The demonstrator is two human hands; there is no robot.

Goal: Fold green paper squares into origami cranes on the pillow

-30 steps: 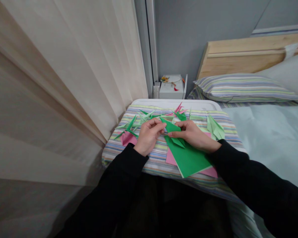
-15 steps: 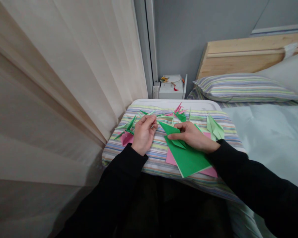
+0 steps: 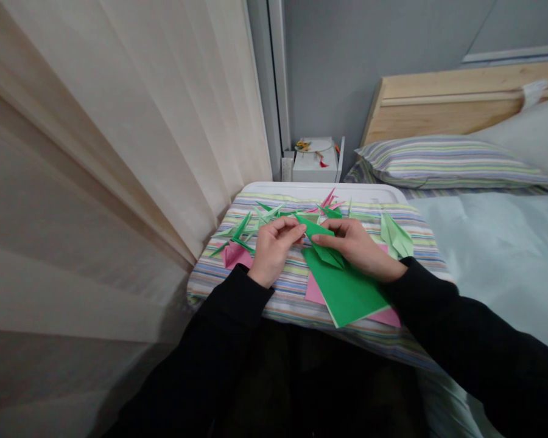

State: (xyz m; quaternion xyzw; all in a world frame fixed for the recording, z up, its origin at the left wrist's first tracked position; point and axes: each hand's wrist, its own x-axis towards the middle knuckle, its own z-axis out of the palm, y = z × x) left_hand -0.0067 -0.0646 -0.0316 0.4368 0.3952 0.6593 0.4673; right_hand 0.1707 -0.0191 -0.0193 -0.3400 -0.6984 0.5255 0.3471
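Observation:
A folded piece of green paper is held between my two hands above the striped cloth. My left hand pinches its upper left tip between thumb and fingers. From the other side, my right hand grips its upper right edge, thumb on top. Below lies a stack of flat green sheets, with pink paper showing from under it. Folded pink paper and green paper cranes rest left of my left hand. A pink crane stands behind my hands, and a light green folded piece lies at the right.
The striped cloth covers most of a small white table. A beige curtain hangs close on the left. Behind the table stands a white cabinet; a bed with a striped pillow is on the right.
My left hand has moved right and now pinches the tip of the folded green paper. My right hand has shifted slightly, still holding the paper, which has turned a little.

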